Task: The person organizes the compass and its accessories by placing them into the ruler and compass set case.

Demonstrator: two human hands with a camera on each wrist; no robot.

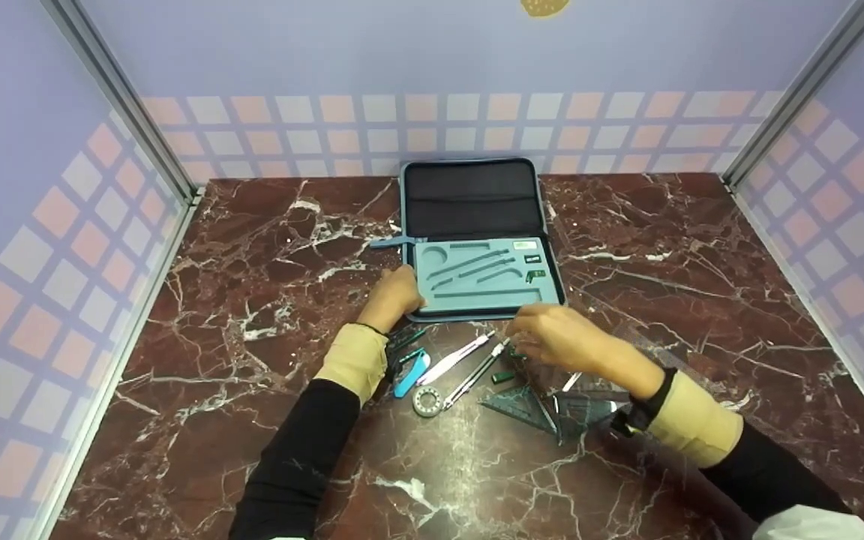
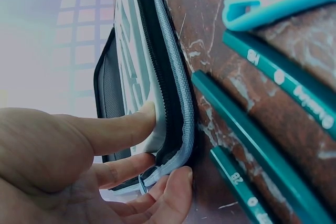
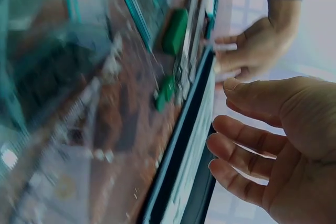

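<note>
A zip case [image 1: 473, 196] lies open near the back wall, its black lid raised. Its pale blue foam insert [image 1: 477, 302] has shaped hollows, with a few small pieces in those at the right. My left hand [image 1: 396, 291] grips the case's front left corner; in the left wrist view its thumb presses on the foam and its fingers are at the zipped edge. Over the front right corner is my right hand [image 1: 559, 337], holding nothing, fingers apart and slightly bent in the right wrist view. Dark green pencils [image 2: 247, 135] lie beside the left hand.
In front of the case lie a metal compass [image 1: 477, 373], a white slender tool [image 1: 456, 358], a blue-and-white object [image 1: 411, 375], a round ring [image 1: 427, 402], a green block [image 1: 502, 376] and a transparent set square [image 1: 518, 407]. Walls border the table's back and sides.
</note>
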